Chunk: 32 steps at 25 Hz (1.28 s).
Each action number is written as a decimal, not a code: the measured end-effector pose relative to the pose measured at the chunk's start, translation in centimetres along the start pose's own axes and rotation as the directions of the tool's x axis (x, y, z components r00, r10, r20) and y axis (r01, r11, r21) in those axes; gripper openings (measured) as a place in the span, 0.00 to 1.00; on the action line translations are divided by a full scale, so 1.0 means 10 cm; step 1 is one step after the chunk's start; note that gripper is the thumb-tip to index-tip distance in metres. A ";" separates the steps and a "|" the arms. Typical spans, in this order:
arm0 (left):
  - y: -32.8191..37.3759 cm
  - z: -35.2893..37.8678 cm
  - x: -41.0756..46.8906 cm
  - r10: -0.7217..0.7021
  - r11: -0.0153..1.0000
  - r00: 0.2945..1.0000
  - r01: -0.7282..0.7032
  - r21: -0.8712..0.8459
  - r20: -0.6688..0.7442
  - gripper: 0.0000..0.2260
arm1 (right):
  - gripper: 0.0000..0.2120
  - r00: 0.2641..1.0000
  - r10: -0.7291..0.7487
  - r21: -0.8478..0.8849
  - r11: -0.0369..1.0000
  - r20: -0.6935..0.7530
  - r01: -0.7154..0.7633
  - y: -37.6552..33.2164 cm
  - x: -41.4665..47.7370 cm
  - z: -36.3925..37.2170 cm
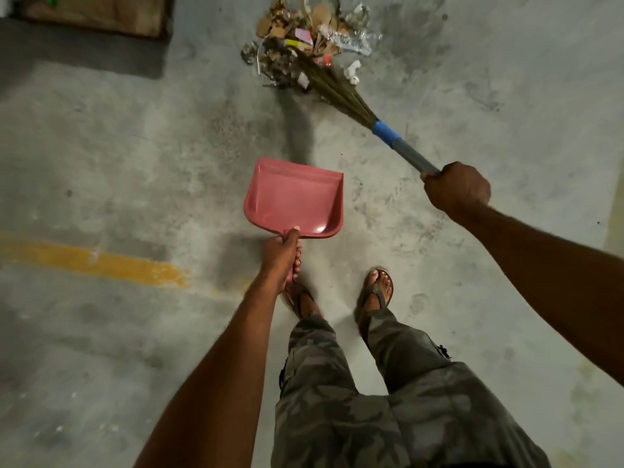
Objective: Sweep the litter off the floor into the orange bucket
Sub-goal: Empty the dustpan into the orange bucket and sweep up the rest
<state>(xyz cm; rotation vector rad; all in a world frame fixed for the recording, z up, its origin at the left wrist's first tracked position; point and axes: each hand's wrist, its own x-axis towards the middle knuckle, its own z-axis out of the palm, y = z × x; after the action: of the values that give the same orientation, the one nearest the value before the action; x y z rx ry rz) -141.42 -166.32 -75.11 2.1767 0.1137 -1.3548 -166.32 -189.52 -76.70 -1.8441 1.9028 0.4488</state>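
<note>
Head view is showing you standing on a grey concrete floor (135, 146) and looking down along both arms. Your left grip (282, 256) is clamping around the handle of a pink dustpan (293, 201), with the thumb lying on top where the handle meets the pan. The pan's open mouth is pointing away from you, toward the litter (304, 32). I cannot tell whether its front lip is touching the floor.

Your right grip (456, 189) is closing tightly around the grey handle of a broom (401, 146), which is carrying a blue band where the bristles begin. The brown bristles are reaching up and to the left, and their tips are lying in the near edge of the litter.

That litter is sitting in one heap on the floor ahead of you, at the top middle of the view and well apart from the dustpan. It is showing cardboard scraps, clear plastic wrap, a pink slip, and yellow and white bits.

Your sandalled feet (376, 288) are standing just behind the dustpan, below camouflage trousers (337, 383). A worn yellow line (94, 260) is crossing the floor on your left, and a brown board (98, 15) is lying in the top left corner.
</note>
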 end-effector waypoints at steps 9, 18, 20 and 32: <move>-0.06 -0.01 -0.01 -0.041 0.999 0.999 0.041 -0.002 -0.031 0.17 | 0.23 0.965 0.095 -0.186 0.981 0.246 -0.049 0.83 -0.87 0.26; 0.13 -0.22 0.45 -0.034 0.999 0.999 0.034 0.011 -0.012 0.16 | 0.22 0.990 0.114 -0.117 0.988 0.079 -0.104 -0.09 -0.08 0.03; 0.35 -0.29 0.53 -0.006 1.000 1.000 0.006 0.001 -0.016 0.17 | 0.24 0.992 0.102 -0.049 0.994 0.076 -0.099 -0.29 -0.02 -0.12; 1.42 -0.44 0.92 0.088 0.994 0.995 -0.091 -0.064 -0.036 0.17 | 0.27 0.991 0.042 0.105 0.993 0.128 -0.056 -0.59 0.14 -0.65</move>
<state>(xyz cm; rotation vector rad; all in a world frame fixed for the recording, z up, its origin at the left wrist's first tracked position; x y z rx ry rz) -128.36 -177.95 -75.52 2.1247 0.0713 -1.2480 -161.04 -194.48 -71.49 -1.6631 1.8543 0.4569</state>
